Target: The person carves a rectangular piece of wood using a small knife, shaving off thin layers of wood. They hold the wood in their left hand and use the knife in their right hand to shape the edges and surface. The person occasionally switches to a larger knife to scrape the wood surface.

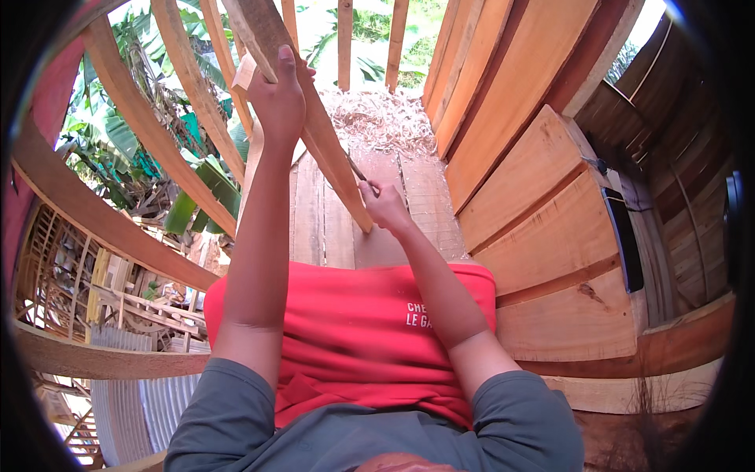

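Observation:
My left hand grips the upper part of a long, narrow wooden plank that slants from the top centre down to the floorboards. Lower down, my right hand is closed on a thin dark tool, pencil-like, whose tip rests against the plank's edge. The plank's lower end touches the boards near my right hand. My red-clothed lap fills the middle of the view below both arms.
Pale wood shavings pile up on the plank floor ahead. Wide planks form a wall on the right. Curved wooden ribs frame the open left side, with green plants and corrugated sheeting below.

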A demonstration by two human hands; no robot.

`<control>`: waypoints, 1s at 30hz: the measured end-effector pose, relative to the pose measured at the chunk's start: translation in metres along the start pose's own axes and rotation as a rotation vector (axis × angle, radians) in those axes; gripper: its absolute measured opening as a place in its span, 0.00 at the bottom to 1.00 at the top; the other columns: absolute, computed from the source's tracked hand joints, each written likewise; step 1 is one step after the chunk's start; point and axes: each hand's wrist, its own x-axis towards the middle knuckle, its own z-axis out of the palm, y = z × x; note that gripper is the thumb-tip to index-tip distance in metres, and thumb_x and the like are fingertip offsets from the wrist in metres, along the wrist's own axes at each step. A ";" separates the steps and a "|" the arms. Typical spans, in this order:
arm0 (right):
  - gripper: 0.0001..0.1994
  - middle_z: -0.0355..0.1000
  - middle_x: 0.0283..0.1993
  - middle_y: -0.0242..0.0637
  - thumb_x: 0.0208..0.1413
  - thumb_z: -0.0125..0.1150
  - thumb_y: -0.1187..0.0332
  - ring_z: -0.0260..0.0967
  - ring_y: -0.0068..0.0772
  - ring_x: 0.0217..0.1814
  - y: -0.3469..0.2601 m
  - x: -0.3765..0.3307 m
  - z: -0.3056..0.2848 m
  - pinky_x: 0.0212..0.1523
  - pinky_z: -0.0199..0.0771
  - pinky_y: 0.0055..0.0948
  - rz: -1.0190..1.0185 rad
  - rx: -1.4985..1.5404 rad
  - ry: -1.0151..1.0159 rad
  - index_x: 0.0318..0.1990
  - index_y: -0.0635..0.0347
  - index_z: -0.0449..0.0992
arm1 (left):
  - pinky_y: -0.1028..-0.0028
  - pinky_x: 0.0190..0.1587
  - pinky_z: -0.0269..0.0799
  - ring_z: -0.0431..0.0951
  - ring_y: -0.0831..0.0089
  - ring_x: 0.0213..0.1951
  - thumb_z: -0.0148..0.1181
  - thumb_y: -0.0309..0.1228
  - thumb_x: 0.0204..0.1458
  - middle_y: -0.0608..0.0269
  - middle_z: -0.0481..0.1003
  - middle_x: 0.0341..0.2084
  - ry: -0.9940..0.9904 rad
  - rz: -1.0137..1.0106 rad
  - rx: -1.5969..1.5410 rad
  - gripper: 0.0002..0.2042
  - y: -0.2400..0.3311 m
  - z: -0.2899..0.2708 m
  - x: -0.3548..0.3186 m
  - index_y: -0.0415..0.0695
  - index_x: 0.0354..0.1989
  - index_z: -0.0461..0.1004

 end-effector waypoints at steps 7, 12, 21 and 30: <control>0.22 0.75 0.43 0.67 0.67 0.39 0.60 0.75 0.63 0.49 0.079 0.010 0.042 0.53 0.72 0.54 0.099 -0.310 0.120 0.46 0.73 0.75 | 0.72 0.33 0.75 0.80 0.73 0.28 0.53 0.45 0.65 0.57 0.78 0.24 -0.004 -0.022 0.028 0.21 -0.008 0.028 0.009 0.35 0.35 0.74; 0.19 0.74 0.46 0.69 0.63 0.46 0.64 0.74 0.60 0.54 0.037 -0.004 0.028 0.53 0.74 0.50 -0.063 -0.301 0.042 0.46 0.76 0.74 | 0.73 0.33 0.75 0.80 0.73 0.28 0.53 0.45 0.65 0.57 0.78 0.24 -0.025 -0.008 0.022 0.21 -0.010 0.020 0.012 0.35 0.34 0.74; 0.19 0.76 0.45 0.62 0.58 0.54 0.64 0.76 0.59 0.50 0.064 0.006 0.033 0.49 0.77 0.47 -0.021 -0.370 0.065 0.48 0.75 0.73 | 0.73 0.33 0.75 0.80 0.73 0.28 0.53 0.45 0.64 0.58 0.78 0.24 -0.047 -0.007 0.053 0.20 -0.017 0.031 0.013 0.35 0.34 0.74; 0.18 0.76 0.47 0.60 0.59 0.52 0.65 0.75 0.60 0.51 0.061 -0.005 0.046 0.50 0.77 0.48 0.009 -0.342 0.005 0.48 0.74 0.72 | 0.73 0.34 0.75 0.82 0.71 0.31 0.54 0.43 0.64 0.57 0.79 0.26 0.026 0.025 0.105 0.20 -0.023 0.025 0.022 0.34 0.37 0.75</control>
